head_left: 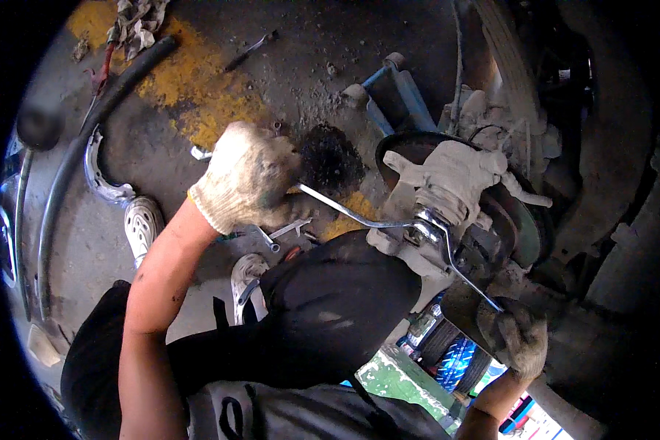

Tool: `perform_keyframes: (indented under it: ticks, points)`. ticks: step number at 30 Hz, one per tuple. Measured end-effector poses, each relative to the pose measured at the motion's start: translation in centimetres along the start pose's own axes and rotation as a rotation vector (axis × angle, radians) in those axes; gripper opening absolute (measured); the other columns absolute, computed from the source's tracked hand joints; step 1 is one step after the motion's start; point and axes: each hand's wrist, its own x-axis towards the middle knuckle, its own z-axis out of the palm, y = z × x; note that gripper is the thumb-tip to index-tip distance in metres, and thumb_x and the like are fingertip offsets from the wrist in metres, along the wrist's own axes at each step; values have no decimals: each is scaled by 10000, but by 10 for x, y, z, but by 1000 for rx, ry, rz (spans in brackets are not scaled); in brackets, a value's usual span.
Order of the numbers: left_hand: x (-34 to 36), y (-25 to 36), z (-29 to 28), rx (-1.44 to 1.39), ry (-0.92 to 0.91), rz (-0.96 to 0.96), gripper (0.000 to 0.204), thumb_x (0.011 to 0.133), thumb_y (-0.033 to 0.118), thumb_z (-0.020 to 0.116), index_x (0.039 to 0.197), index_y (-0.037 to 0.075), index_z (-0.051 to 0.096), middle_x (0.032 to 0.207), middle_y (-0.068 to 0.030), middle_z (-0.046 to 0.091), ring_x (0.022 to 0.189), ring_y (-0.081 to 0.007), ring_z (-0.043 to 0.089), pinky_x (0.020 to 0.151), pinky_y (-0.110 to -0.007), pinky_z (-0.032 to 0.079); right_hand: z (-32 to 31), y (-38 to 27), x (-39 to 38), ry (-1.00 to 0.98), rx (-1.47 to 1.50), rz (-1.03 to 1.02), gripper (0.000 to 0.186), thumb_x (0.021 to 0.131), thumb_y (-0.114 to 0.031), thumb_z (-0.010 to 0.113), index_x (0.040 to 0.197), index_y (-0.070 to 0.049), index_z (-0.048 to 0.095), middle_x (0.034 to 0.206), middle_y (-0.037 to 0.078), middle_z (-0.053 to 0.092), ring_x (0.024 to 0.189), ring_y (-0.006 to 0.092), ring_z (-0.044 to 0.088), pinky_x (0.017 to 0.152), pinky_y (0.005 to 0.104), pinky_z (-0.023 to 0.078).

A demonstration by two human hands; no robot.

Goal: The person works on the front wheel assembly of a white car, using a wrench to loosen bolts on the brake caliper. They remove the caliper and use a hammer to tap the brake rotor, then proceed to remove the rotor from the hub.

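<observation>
My left hand [249, 172], in a soiled cream knit glove, is closed on a long offset wrench [345, 210] that runs to a metal fitting [427, 227] on a dusty grey knuckle-like part [451, 172] of a vehicle assembly. At lower right, my right hand [513, 337], in a dirtier glove, grips a second bent wrench [468, 276] angled down from the same fitting. A dark round plate [524, 231] sits behind the assembly. Below my left hand, loose tools [273, 243] lie on the floor, partly hidden by that hand.
The stained floor [191, 66] holds a black hose [81, 147], a thin tool [246, 53], a blue metal arm [411, 99] and rags [132, 22]. My clogs [143, 227] and bent leg [334, 301] are beneath me. Dark vehicle bodywork [594, 183] fills the right; tyres [440, 345] show below.
</observation>
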Motion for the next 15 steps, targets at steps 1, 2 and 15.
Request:
perform_keyframes:
  ticks: [1, 2, 15]
  points:
    - [2, -2, -1, 2, 5, 16, 361, 517, 457, 649, 614, 112, 600, 601, -71, 518, 621, -271, 542, 533, -381, 428, 1, 0, -1, -16, -38, 24, 272, 710, -134, 574, 938, 9, 611, 944, 139, 593, 855, 271, 548, 773, 338, 418]
    - [4, -2, -3, -14, 37, 50, 375, 533, 470, 642, 604, 104, 596, 590, -79, 516, 609, -275, 542, 523, -385, 428, 2, 0, -3, -15, 7, 17, 274, 709, -130, 574, 940, 12, 611, 944, 141, 594, 857, 270, 547, 775, 337, 418]
    - [2, 6, -5, -66, -92, -111, 340, 445, 386, 660, 609, 101, 570, 633, -91, 527, 618, -316, 534, 546, -407, 405, 12, 12, -14, -150, 202, 64, 311, 751, -171, 549, 956, 59, 593, 712, 99, 606, 508, 132, 506, 467, 236, 379]
